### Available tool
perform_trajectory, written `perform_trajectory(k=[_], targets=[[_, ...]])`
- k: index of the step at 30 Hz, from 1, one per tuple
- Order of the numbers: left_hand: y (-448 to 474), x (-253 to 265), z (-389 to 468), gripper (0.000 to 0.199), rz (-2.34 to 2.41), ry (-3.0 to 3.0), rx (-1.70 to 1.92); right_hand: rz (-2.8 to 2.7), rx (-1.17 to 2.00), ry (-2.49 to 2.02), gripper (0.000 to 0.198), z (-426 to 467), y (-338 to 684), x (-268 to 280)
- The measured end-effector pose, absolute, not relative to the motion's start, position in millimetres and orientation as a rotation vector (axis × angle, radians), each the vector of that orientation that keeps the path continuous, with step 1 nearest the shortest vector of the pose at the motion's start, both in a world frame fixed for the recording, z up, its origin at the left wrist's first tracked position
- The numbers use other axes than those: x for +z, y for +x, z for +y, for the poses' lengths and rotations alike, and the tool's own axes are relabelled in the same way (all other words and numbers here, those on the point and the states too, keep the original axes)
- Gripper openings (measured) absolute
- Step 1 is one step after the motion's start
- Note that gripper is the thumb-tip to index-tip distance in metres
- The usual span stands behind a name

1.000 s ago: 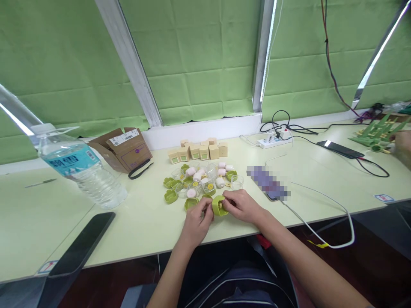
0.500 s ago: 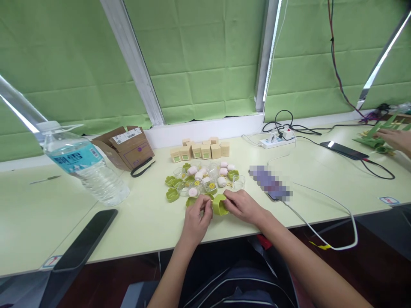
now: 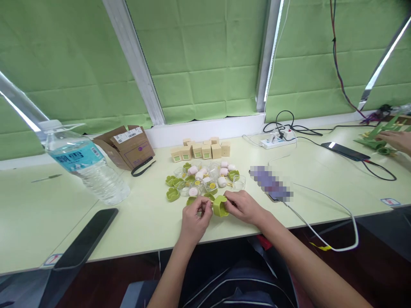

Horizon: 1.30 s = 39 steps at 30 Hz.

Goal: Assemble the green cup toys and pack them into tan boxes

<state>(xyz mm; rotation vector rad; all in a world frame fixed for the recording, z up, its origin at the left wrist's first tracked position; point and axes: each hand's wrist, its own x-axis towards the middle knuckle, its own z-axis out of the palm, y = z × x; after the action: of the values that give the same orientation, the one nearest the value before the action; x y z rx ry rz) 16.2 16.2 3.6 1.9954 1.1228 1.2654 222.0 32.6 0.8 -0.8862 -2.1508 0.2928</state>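
A green flower-shaped cup [image 3: 220,206] is pinched at its right side by my right hand [image 3: 240,205]. My left hand [image 3: 197,215] is closed at the cup's left side, thumb and forefinger together on a small yellowish piece that is mostly hidden. Just beyond my hands lies a loose cluster of parts on the table. In it are more green flower-shaped cups [image 3: 172,194], clear plastic cups [image 3: 239,182], and white and pale pink rounded pieces [image 3: 222,182]. Some clear cups hold yellow pieces.
Small cardboard boxes [image 3: 197,151] stand behind the cluster. To the left are a large water bottle [image 3: 86,162], an open carton [image 3: 128,147] and a black phone [image 3: 86,237]. A phone with a blurred screen [image 3: 269,182], cables and a power strip [image 3: 278,142] lie right. Another person's hand [image 3: 396,139] is at far right.
Almost nothing differs. My hands hold the green cup in nearly the same place, with a very slight shift of the left fingers and of the whole view.
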Motion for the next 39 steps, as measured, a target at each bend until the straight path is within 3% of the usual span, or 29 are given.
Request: perform_trajectory(k=[11,17,24,31,39], targets=[[15,9,17,0.026,1.027,2.124,1.406,-2.123,0.326,-0.953,0.027,32,221,3],[16,9,18,0.057,0.934,2.329,1.296,-2.110,0.324,-0.981,0.029,33,221,0],[18,3,20,0.045,1.019,2.340,1.339,-2.114,0.296,-1.015,0.036,37,223,5],[18,8,16,0.042,1.093,2.335,1.347,-2.068,-0.003,-1.248,0.011,55,235,18],[18,6,17,0.042,1.092,2.341,1.321,-2.230,-0.117,-1.490,0.034,84,229,18]])
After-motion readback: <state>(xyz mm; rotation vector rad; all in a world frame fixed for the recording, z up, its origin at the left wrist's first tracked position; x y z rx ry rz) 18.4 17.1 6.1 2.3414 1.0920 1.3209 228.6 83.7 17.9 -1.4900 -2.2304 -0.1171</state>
